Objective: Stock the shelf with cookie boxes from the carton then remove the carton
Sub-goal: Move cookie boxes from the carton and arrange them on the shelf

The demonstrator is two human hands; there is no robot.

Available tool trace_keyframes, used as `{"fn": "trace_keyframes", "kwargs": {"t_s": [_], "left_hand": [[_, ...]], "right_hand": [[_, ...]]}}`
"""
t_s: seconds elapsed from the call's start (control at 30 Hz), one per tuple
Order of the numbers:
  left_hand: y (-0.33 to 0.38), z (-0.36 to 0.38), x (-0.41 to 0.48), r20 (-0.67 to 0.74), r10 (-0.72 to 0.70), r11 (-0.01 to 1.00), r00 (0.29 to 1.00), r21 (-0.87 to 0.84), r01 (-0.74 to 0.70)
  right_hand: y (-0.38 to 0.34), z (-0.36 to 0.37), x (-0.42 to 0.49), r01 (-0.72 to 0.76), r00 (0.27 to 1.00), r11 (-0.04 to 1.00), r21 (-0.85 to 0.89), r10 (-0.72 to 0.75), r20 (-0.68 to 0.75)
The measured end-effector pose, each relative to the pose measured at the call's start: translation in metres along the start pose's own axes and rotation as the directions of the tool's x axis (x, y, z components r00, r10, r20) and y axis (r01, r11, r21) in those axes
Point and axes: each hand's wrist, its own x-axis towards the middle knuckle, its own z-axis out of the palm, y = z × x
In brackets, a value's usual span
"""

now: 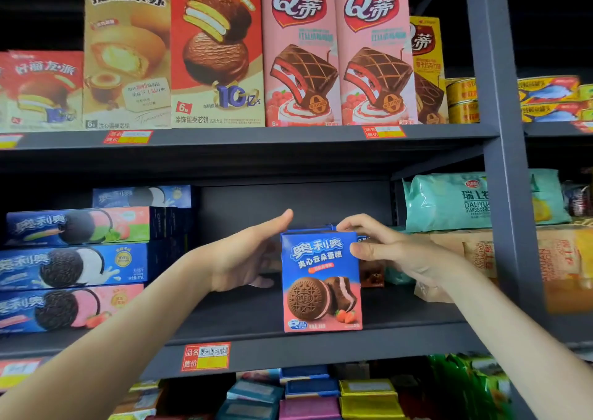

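A blue and pink cookie box (322, 280) with a chocolate sandwich cookie printed on it stands upright near the front of the dark middle shelf (244, 317). My right hand (382, 246) grips its upper right corner, thumb on the front and fingers over the top. My left hand (247, 252) lies flat against the box's left side with straight fingers, holding nothing. More boxes of the same kind seem to stand behind it, mostly hidden. The carton is not in view.
Long blue cookie boxes (73, 265) are stacked at the shelf's left. Green and tan snack bags (449, 201) sit at the right. Tall cake boxes (218, 50) fill the shelf above. A grey upright post (500, 163) stands on the right.
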Motion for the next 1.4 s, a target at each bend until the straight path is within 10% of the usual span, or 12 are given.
{"fn": "trace_keyframes", "kwargs": {"t_s": [0.57,0.83,1.17,1.4], "left_hand": [[-0.013,0.017,0.010,-0.012,0.073,0.983,0.997,0.168,-0.070],[0.000,0.020,0.032,-0.083,0.250,0.914,0.965,0.350,-0.207],[0.005,-0.025,0.058,-0.524,0.098,0.995,0.846,0.079,-0.066],[0.009,-0.015,0.061,-0.328,-0.119,0.960,0.937,-0.278,0.024]], "right_hand": [[-0.009,-0.011,-0.009,-0.254,0.953,0.918,-0.305,0.184,-0.240],[-0.016,0.009,0.006,-0.077,0.934,0.650,-0.756,-0.218,-0.282],[-0.040,0.010,0.039,-0.220,0.975,0.502,-0.836,0.131,-0.178],[-0.040,0.011,0.050,-0.127,0.991,0.594,-0.794,0.105,-0.080]]}}
